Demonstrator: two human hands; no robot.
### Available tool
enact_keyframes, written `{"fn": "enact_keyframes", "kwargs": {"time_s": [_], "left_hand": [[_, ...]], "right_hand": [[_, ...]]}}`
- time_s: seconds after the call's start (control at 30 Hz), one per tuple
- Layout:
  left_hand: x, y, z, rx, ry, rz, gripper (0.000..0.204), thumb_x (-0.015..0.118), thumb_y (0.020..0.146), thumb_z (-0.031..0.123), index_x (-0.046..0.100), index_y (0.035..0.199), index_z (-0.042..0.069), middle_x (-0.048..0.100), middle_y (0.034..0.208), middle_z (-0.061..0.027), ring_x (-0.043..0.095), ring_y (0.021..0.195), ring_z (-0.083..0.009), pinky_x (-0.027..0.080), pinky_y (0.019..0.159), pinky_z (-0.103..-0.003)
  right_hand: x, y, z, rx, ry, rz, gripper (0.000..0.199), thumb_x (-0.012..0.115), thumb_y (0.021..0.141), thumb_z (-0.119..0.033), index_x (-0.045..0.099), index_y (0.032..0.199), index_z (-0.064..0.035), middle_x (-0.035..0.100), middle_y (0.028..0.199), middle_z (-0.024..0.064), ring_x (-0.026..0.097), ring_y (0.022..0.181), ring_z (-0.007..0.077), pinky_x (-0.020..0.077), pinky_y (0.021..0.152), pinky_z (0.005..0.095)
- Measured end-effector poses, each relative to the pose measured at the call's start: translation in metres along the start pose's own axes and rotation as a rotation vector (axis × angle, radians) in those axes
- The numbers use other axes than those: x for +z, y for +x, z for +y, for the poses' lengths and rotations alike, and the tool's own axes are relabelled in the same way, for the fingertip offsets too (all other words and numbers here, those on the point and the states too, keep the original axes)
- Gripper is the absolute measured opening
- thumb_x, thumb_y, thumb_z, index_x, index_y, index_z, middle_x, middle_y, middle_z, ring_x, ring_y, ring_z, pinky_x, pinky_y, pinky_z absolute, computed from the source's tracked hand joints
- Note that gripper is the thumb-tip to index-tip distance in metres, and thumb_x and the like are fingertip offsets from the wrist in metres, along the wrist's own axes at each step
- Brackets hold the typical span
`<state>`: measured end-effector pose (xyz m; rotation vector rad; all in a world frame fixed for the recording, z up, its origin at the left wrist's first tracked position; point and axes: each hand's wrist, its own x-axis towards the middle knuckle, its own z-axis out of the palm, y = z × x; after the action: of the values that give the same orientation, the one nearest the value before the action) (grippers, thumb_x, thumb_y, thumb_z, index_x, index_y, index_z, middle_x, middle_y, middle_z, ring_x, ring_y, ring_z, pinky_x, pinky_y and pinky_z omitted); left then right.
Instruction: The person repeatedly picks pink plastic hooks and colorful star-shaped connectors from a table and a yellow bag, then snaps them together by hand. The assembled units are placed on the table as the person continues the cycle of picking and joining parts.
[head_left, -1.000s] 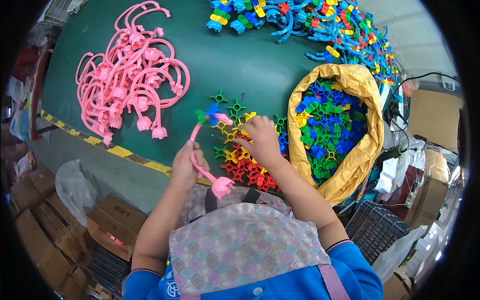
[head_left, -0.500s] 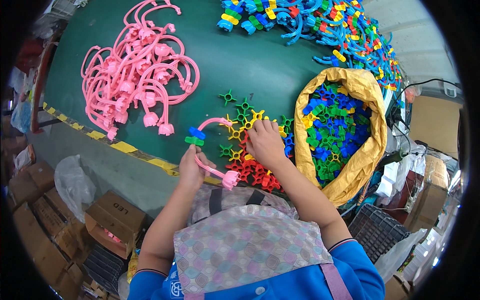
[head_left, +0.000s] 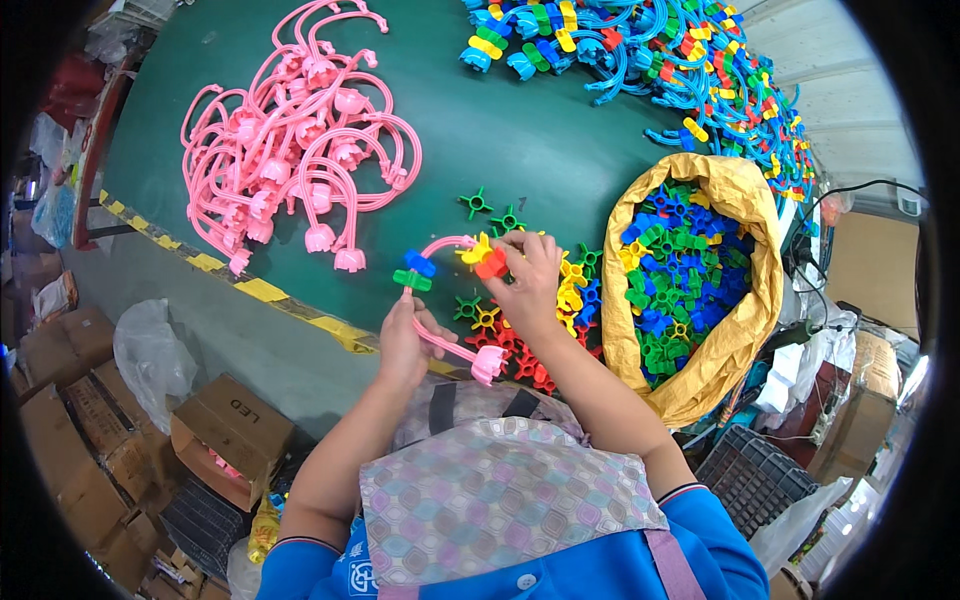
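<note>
A green counter [head_left: 520,130] edged with yellow-black tape carries a yellow sack [head_left: 735,330] of small coloured star pieces at the right. Brown cardboard boxes [head_left: 225,435] stand below it at the left. The left hand [head_left: 405,340] grips a curved pink tube [head_left: 440,340] over the counter's near edge, while the right hand [head_left: 525,275] pinches a red star piece [head_left: 490,263] at the tube's upper end.
</note>
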<state>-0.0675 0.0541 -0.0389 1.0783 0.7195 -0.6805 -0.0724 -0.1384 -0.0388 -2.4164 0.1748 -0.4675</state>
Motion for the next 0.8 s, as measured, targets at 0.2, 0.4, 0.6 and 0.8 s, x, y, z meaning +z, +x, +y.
{"fn": "enact_keyframes", "kwargs": {"time_s": [0.2, 0.4, 0.6, 0.8], "left_hand": [[0.013, -0.010, 0.026, 0.154, 0.379, -0.207, 0.034, 0.035, 0.109, 0.035, 0.047, 0.104, 0.003, 0.057, 0.062, -0.0119, 0.061, 0.043, -0.0241, 0.039, 0.035, -0.027], [0.006, 0.026, 0.058, 0.767, 0.997, -0.086, 0.033, 0.047, 0.105, 0.029, 0.051, 0.115, -0.002, 0.065, 0.087, -0.0223, 0.068, 0.076, -0.0334, 0.052, 0.070, -0.041], [-0.018, 0.088, 0.077, 1.105, 1.491, 0.463, 0.056, 0.073, 0.086, 0.015, 0.045, 0.130, -0.005, 0.053, 0.119, -0.0232, 0.053, 0.109, -0.0419, 0.043, 0.095, -0.048], [-0.032, 0.094, 0.092, 1.071, 1.210, 0.326, 0.023, 0.064, 0.090, 0.004, 0.055, 0.111, -0.001, 0.054, 0.108, -0.0188, 0.056, 0.098, -0.0358, 0.046, 0.086, -0.043]], "right_hand": [[-0.009, 0.022, -0.001, 0.086, 0.142, -0.095, 0.037, 0.081, 0.076, -0.018, 0.071, 0.110, -0.0056, 0.063, 0.098, 0.0106, 0.060, 0.090, 0.0324, 0.0499, 0.079, 0.0418], [-0.039, 0.066, -0.035, 0.216, 0.595, -0.369, 0.048, 0.057, 0.098, -0.010, 0.041, 0.143, -0.0041, 0.065, 0.102, 0.0158, 0.066, 0.091, 0.0241, 0.0524, 0.082, 0.0354], [-0.033, 0.134, 0.043, 0.376, 0.668, 0.247, 0.043, 0.058, 0.102, -0.021, 0.041, 0.134, 0.0017, 0.062, 0.118, 0.0142, 0.063, 0.097, 0.0227, 0.0519, 0.084, 0.0350], [0.000, 0.081, 0.071, -0.028, -0.020, -0.116, 0.031, 0.072, 0.082, -0.008, 0.065, 0.113, -0.0059, 0.062, 0.113, 0.0149, 0.057, 0.108, 0.0347, 0.0476, 0.095, 0.0453]]}}
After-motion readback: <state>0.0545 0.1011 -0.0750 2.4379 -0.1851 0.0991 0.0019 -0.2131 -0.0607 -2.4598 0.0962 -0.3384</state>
